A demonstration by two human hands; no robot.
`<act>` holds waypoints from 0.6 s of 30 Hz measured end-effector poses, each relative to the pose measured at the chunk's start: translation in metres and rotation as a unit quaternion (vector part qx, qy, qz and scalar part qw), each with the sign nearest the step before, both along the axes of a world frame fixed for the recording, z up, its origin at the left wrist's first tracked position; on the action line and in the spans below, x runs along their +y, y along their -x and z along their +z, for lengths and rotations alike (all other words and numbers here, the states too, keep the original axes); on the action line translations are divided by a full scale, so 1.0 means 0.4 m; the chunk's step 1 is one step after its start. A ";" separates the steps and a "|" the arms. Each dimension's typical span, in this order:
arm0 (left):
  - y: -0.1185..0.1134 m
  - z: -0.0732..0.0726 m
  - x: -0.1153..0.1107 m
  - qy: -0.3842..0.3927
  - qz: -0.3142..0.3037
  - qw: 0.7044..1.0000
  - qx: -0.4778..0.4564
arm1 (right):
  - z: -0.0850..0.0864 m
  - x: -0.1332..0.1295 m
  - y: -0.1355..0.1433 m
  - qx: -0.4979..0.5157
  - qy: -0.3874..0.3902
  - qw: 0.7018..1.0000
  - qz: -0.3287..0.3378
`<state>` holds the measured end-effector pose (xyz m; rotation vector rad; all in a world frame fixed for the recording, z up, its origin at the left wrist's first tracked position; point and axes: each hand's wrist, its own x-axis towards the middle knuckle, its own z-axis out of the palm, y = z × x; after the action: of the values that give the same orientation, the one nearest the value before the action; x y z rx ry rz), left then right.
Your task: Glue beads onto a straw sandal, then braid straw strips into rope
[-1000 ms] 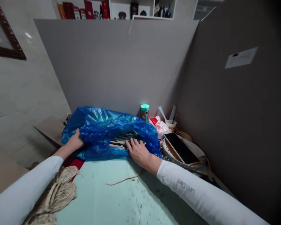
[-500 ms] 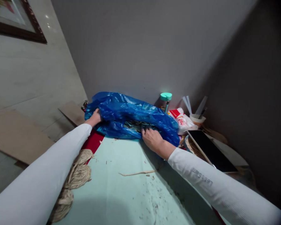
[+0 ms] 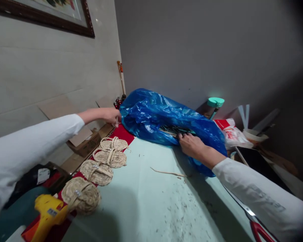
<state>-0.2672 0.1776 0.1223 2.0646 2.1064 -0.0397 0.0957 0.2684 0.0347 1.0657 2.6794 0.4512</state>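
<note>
On the wall (image 3: 53, 67) we see a framed pic (image 3: 47, 13). By the grey partition (image 3: 192, 50) we have a jar w/ green lid (image 3: 215, 102), a red-white pkt (image 3: 232, 134), a cup (image 3: 254, 136) w/ pale strips (image 3: 243, 116), a dark tablet (image 3: 262, 168); nearer us, a yellow glue gun (image 3: 49, 211).

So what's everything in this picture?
Table: one, pale green, middle.
Plastic bag: one, blue, far side.
Strips: many, dark and tan, in bag.
Loose strip: one, tan, table centre.
Woven pieces: about four, beige, left.
Glue gun: one, yellow, near left.
Scissors: one, red handles, near right.
Tablet: one, black, right.
Packet: one, red and white, beyond tablet.
Jar lid: one, teal, behind bag.
Cup: one, pale, far right.
Picture frame: one, brown, left wall.
Cardboard: several, brown, left.
Left hand: one, white sleeve, by bag.
Right hand: one, white sleeve, at bag opening.
</note>
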 end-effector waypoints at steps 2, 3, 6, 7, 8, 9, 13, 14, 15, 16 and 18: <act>-0.016 -0.008 -0.074 0.071 -0.002 0.997 -0.002 | 0.009 -0.001 -0.002 -0.009 0.005 1.000 0.003; -0.023 -0.014 -0.108 0.094 -0.004 0.996 -0.005 | 0.015 -0.003 -0.003 -0.014 0.008 1.000 0.005; -0.040 -0.037 -0.188 0.109 -0.011 0.994 -0.011 | 0.037 -0.015 0.000 -0.028 0.011 0.999 0.019; -0.044 -0.046 -0.205 0.107 -0.011 0.994 -0.011 | 0.045 -0.021 0.003 -0.032 0.009 0.999 0.026; -0.047 -0.057 -0.218 0.105 -0.012 0.994 -0.012 | 0.053 -0.029 0.008 -0.036 0.007 0.999 0.034; -0.050 -0.068 -0.226 0.103 -0.014 0.994 -0.013 | 0.061 -0.036 0.014 -0.039 0.005 0.998 0.042; -0.059 -0.123 -0.236 0.048 -0.031 0.998 -0.031 | 0.083 -0.059 0.043 -0.042 0.002 0.997 0.069; -0.061 -0.136 -0.236 0.029 -0.031 0.998 -0.043 | 0.084 -0.061 0.049 -0.042 0.001 0.996 0.076; -0.063 -0.149 -0.236 0.015 -0.026 0.998 -0.061 | 0.085 -0.063 0.055 -0.043 -0.001 0.996 0.082; -0.064 -0.160 -0.236 0.006 -0.019 0.996 -0.086 | 0.084 -0.063 0.060 -0.046 -0.001 0.995 0.087; -0.070 -0.178 -0.238 -0.005 -0.006 0.991 -0.137 | 0.081 -0.060 0.068 -0.053 0.002 0.994 0.092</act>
<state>-0.2391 0.0823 0.0511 1.9592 1.9307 0.2388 0.0686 0.2445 0.0670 0.7742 2.6936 0.5205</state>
